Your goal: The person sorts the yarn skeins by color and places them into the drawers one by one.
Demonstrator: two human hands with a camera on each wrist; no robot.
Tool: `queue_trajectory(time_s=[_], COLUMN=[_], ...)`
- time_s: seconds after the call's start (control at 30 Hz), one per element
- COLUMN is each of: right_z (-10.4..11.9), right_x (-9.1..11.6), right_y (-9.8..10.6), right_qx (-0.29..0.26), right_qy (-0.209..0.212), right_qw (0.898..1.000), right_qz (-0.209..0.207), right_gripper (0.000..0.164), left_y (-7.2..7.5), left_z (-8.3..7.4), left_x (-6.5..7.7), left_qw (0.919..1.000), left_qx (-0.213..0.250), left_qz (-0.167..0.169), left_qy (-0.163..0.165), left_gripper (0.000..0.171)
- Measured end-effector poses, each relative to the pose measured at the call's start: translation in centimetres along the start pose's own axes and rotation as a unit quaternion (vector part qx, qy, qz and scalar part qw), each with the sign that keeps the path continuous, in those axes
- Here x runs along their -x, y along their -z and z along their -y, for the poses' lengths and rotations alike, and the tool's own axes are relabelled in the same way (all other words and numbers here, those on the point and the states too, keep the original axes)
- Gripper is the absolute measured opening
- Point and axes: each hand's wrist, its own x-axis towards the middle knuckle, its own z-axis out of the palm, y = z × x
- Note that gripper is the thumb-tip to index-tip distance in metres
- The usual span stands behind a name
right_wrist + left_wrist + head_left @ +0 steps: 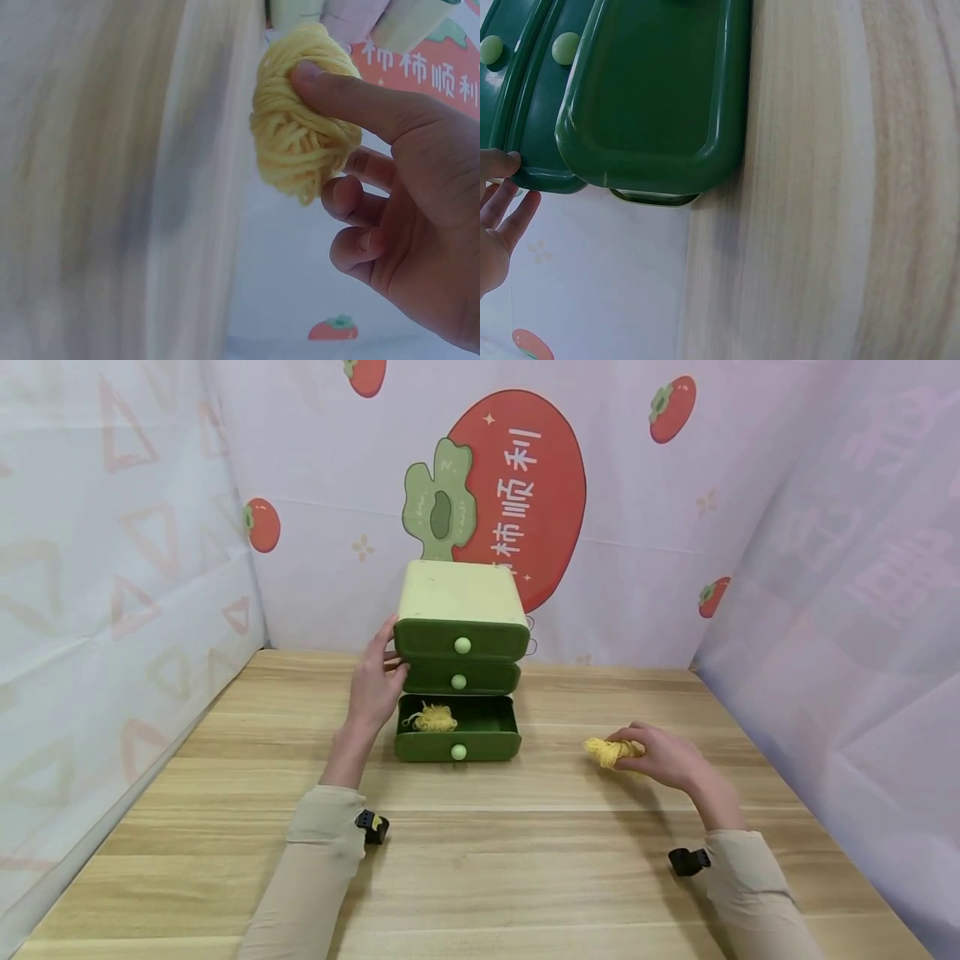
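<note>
A small drawer cabinet with a cream top and green drawer fronts stands on the table in the head view. Its bottom drawer is pulled out, and a ball of yellow yarn lies in its left part. My left hand touches the left side of the cabinet near the upper drawers, its fingers fairly straight. In the left wrist view, the thumb rests at the edge of the drawer fronts. To the right of the cabinet, my right hand pinches another ball of yellow yarn between thumb and fingers, above the table.
The wooden table runs up to a printed cloth backdrop with cloth sides left and right. Each drawer has a pale round knob. Black wrist cameras sit on both sleeves.
</note>
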Motion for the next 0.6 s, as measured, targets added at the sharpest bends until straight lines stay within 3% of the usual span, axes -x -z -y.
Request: queue_trajectory(time_s=[0.3, 0.43, 0.6], right_z=[3.0, 4.5, 6.4], right_x=[-2.6, -3.8, -5.1], right_y=[0.1, 0.0, -0.2], right_qx=[0.024, 0.051, 0.047], right_qy=[0.048, 0.079, 0.111], right_qw=[0.998, 0.995, 0.990], right_qz=[-0.018, -0.042, -0.068], right_gripper=[0.034, 0.032, 0.030], left_y=[0.2, 0.1, 0.0], left_z=[0.0, 0.0, 0.1], left_x=[-0.1, -0.1, -0.1], left_qw=[1.0000, 1.0000, 1.0000], left_qx=[0.003, 0.002, 0.006], left_qz=[0.003, 0.002, 0.002], left_qy=[0.004, 0.001, 0.002], left_gripper=[0.079, 0.080, 0.081])
